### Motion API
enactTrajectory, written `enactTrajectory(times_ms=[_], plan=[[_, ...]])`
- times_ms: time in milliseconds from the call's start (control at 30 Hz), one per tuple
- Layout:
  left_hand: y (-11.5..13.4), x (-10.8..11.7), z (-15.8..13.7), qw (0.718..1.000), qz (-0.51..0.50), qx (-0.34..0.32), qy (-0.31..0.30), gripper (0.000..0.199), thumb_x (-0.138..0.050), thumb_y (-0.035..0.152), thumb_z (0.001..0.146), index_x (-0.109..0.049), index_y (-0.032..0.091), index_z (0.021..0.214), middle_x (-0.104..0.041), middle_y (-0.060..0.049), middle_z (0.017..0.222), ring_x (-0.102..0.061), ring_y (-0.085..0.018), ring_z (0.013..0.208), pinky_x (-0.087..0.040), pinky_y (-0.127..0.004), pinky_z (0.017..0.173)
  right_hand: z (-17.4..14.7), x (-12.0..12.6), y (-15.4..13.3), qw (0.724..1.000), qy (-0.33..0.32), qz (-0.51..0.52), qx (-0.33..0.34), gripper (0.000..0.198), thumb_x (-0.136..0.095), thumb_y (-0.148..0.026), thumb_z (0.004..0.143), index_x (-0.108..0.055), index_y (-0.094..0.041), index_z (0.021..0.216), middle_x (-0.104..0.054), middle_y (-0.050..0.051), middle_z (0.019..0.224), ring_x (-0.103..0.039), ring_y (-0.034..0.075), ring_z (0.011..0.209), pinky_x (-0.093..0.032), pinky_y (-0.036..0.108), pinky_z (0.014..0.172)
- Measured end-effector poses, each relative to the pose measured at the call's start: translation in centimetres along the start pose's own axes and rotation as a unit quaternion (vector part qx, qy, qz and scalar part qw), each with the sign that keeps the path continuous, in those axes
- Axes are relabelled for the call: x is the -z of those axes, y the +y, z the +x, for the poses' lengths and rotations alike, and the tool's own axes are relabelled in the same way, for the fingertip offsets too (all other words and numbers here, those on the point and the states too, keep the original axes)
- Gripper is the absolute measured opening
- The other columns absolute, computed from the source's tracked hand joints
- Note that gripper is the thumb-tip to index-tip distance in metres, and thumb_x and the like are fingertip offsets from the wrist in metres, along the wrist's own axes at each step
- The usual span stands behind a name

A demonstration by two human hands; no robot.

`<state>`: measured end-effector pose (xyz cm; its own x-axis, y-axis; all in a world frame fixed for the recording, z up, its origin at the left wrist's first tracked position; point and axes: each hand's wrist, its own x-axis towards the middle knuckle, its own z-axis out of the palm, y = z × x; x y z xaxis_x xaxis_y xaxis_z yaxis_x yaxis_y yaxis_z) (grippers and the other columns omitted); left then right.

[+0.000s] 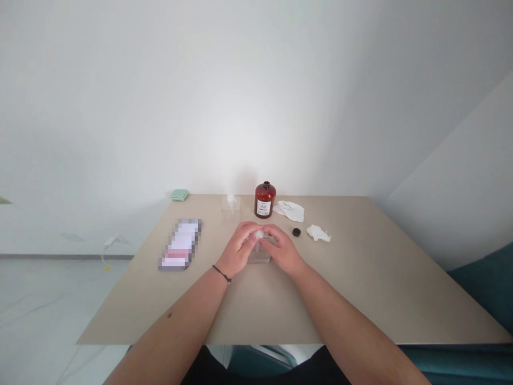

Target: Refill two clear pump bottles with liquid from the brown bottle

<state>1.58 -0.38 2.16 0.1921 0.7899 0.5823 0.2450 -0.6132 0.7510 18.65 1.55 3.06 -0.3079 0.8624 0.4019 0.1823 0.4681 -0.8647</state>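
The left hand (237, 251) and the right hand (285, 254) meet just below the centre of the frame, at the top of a clear bottle (259, 259). The forearms enter at the lower left and lower right and converge upward; a dark band (222, 274) circles the left wrist. Both hands are arched, backs up, with fingers bent inward at the far side and thumbs angled in at the near side. The grip is closed — the digits of both hands bear on the whitish top (259, 234) of the clear bottle; exact finger contact is partly hidden. The clear bottle's lower body shows between the hands, above the table (260, 315). The red bottle (265, 200) stands beyond the hands, slightly right of centre. The black cap (296, 232) lies right of the right hand — the phone (180, 244) lies at centre left.
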Motion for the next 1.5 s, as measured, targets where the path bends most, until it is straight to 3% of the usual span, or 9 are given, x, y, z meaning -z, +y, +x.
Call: enactTrajectory(times_ms=[100,300,467,667,833,1000,1167,1333,1500], plan=[[0.03,0.0,-0.01,1.0,-0.003,-0.002,-0.004,0.03,-0.043,0.034,0.102,-0.06,0.023,0.125,-0.058,-0.01,0.122,-0.054,-0.022,0.12,-0.044,-0.04,0.106,-0.09,-0.08,0.06,0.999,0.008,-0.001,-0.033,0.027,-0.067,-0.037,0.082,-0.065,-0.023,0.105,-0.069,0.006,0.106,-0.063,0.025,0.103,-0.047,0.044,0.097],[-0.03,-0.04,-0.05,1.0,-0.005,-0.003,0.0,0.03,-0.043,0.034,0.102,-0.06,0.023,0.124,-0.058,-0.01,0.123,-0.054,-0.022,0.12,-0.044,-0.041,0.107,0.01,0.14,0.14,1.0,-0.014,0.005,0.014,0.022,-0.059,-0.031,0.086,-0.068,-0.022,0.104,-0.069,0.007,0.111,-0.061,0.025,0.109,-0.044,0.044,0.101],[0.07,-0.01,-0.02,1.0,-0.007,0.0,-0.005,0.031,-0.043,0.034,0.102,-0.06,0.024,0.125,-0.059,-0.009,0.122,-0.054,-0.022,0.12,-0.044,-0.041,0.106,-0.02,-0.04,0.0,0.999,0.011,-0.004,-0.029,0.025,-0.068,-0.035,0.08,-0.065,-0.023,0.102,-0.069,0.005,0.104,-0.063,0.024,0.101,-0.046,0.043,0.096],[0.12,0.03,0.04,1.0,-0.008,0.0,-0.005,0.031,-0.043,0.035,0.102,-0.06,0.023,0.124,-0.059,-0.01,0.122,-0.054,-0.022,0.119,-0.044,-0.04,0.107,-0.01,0.07,-0.2,1.0,-0.008,0.002,0.005,0.02,-0.061,-0.032,0.086,-0.068,-0.023,0.103,-0.069,0.006,0.109,-0.062,0.025,0.107,-0.045,0.043,0.1],[0.19,0.05,0.05,1.0,-0.006,0.001,-0.006,0.031,-0.043,0.035,0.102,-0.06,0.023,0.124,-0.059,-0.01,0.121,-0.054,-0.021,0.119,-0.044,-0.04,0.107,-0.02,0.06,-0.17,1.0,0.009,-0.006,-0.029,0.026,-0.068,-0.036,0.081,-0.065,-0.023,0.103,-0.069,0.005,0.106,-0.063,0.024,0.102,-0.047,0.043,0.096],[0.22,0.01,0.06,1.0,-0.01,0.0,0.0,0.032,-0.044,0.038,0.101,-0.061,0.023,0.123,-0.06,-0.01,0.121,-0.055,-0.022,0.118,-0.045,-0.041,0.106,0.06,0.13,-0.23,1.0,-0.009,-0.002,0.013,0.018,-0.061,-0.032,0.086,-0.068,-0.024,0.101,-0.07,0.006,0.107,-0.062,0.025,0.107,-0.045,0.044,0.1],[0.17,0.0,0.03,1.0,-0.003,-0.002,-0.004,0.032,-0.043,0.036,0.102,-0.061,0.023,0.124,-0.06,-0.011,0.122,-0.055,-0.023,0.119,-0.046,-0.042,0.105,0.05,0.03,-0.39,1.0,0.006,-0.002,-0.018,0.023,-0.067,-0.036,0.082,-0.066,-0.023,0.101,-0.069,0.005,0.103,-0.064,0.024,0.099,-0.047,0.042,0.096],[0.13,0.01,0.03,1.0,-0.003,0.0,-0.003,0.03,-0.044,0.034,0.102,-0.061,0.023,0.124,-0.059,-0.01,0.121,-0.055,-0.022,0.118,-0.045,-0.042,0.106,0.09,0.16,-0.27,1.0,-0.012,0.001,0.015,0.02,-0.061,-0.033,0.086,-0.069,-0.023,0.102,-0.07,0.006,0.108,-0.063,0.025,0.106,-0.045,0.044,0.1],[0.23,0.02,0.04,1.0,-0.001,0.003,-0.005,0.031,-0.043,0.035,0.102,-0.061,0.023,0.124,-0.059,-0.01,0.122,-0.055,-0.023,0.118,-0.046,-0.042,0.105,0.11,0.12,-0.33,1.0,0.006,-0.006,-0.018,0.023,-0.068,-0.036,0.081,-0.067,-0.023,0.1,-0.069,0.005,0.103,-0.064,0.024,0.099,-0.048,0.042,0.096]])
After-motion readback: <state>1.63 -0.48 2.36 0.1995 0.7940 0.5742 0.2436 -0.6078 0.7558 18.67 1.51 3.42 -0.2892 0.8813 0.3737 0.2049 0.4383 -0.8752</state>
